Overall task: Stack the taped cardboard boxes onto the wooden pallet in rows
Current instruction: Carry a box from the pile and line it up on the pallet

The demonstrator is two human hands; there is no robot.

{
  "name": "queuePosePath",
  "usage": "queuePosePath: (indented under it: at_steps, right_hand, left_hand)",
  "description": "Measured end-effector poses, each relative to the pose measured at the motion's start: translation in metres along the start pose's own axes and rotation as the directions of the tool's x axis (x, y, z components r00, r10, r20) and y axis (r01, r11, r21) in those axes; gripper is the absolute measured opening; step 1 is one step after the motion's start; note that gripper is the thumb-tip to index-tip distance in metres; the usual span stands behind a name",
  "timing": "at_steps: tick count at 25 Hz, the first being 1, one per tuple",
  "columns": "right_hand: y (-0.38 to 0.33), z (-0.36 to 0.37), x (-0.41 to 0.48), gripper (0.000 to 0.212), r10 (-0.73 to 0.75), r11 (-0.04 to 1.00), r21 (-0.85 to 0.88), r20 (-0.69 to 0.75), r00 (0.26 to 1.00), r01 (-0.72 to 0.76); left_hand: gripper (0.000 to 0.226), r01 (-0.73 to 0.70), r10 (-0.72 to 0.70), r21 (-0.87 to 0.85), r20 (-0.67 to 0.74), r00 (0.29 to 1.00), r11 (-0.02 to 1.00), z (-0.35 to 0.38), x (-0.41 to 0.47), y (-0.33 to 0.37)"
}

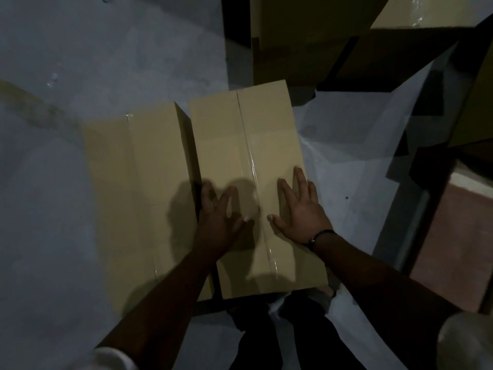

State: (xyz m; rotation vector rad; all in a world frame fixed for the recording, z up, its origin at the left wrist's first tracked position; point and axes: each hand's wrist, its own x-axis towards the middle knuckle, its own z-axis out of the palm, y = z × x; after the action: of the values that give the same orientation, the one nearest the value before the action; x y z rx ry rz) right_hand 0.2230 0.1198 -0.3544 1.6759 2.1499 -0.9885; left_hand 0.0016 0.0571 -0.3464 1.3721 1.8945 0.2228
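Note:
A taped cardboard box (pixel 248 145) lies in the middle of the view with clear tape along its centre seam. My left hand (pixel 220 212) lies flat on its near left part, fingers spread, some curling over the left edge. My right hand (pixel 298 209) rests flat on the near right part of its top. A second taped box (pixel 144 177) sits close beside it on the left, its top lower. No wooden pallet is visible in this dim light.
More cardboard boxes (pixel 306 41) are stacked at the back and right, in shadow. White sheeting (pixel 354 145) covers the floor to the right. A reddish-brown block (pixel 453 236) stands at the right edge. Grey floor (pixel 80 62) spreads to the left.

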Motion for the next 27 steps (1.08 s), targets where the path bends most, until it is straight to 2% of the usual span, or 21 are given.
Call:
queuePosePath:
  at_steps: [4, 6, 9, 12, 14, 19, 22, 27]
  right_hand:
    - [0.003, 0.002, 0.007, 0.107, -0.017, 1.0, -0.021, -0.008, 1.0, 0.017]
    - [0.003, -0.003, 0.002, 0.107, -0.016, 1.0, 0.013, -0.014, 1.0, 0.016]
    - [-0.002, -0.019, -0.018, 0.108, 0.043, 0.996, 0.078, -0.064, 0.997, -0.038]
    - [-0.012, -0.045, -0.056, 0.105, 0.123, 0.987, 0.121, -0.114, 0.986, -0.109]
    - [-0.02, -0.071, -0.084, 0.101, 0.145, 0.985, 0.113, -0.151, 0.978, -0.128]
    - [-0.041, -0.153, -0.187, 0.094, 0.216, 0.974, 0.114, -0.195, 0.957, -0.197]
    - [-0.057, -0.208, -0.258, 0.092, 0.253, 0.967, 0.105, -0.241, 0.937, -0.234]
    - [-0.064, -0.27, -0.359, 0.085, 0.32, 0.947, 0.138, -0.336, 0.886, -0.29]
  left_hand:
    - [0.085, 0.151, -0.142, -0.163, 0.067, 0.988, 0.975, -0.004, 0.014, 0.007]
    - [0.083, 0.182, -0.164, -0.232, 0.097, 0.982, 0.956, -0.01, 0.014, 0.015]
    - [0.083, 0.143, -0.127, -0.181, 0.095, 0.987, 0.973, -0.024, 0.0, 0.03]
    - [0.082, 0.177, -0.169, -0.129, 0.07, 0.983, 0.976, -0.046, -0.027, 0.065]
    - [0.083, 0.14, -0.137, -0.085, 0.039, 0.99, 0.986, -0.065, -0.051, 0.095]
    - [0.095, 0.112, -0.112, 0.015, 0.068, 0.991, 0.994, -0.117, -0.135, 0.177]
    - [0.103, -0.011, 0.003, 0.114, 0.067, 0.998, 0.993, -0.152, -0.189, 0.236]
    - [0.114, -0.195, 0.155, 0.24, 0.177, 0.972, 0.951, -0.194, -0.255, 0.305]
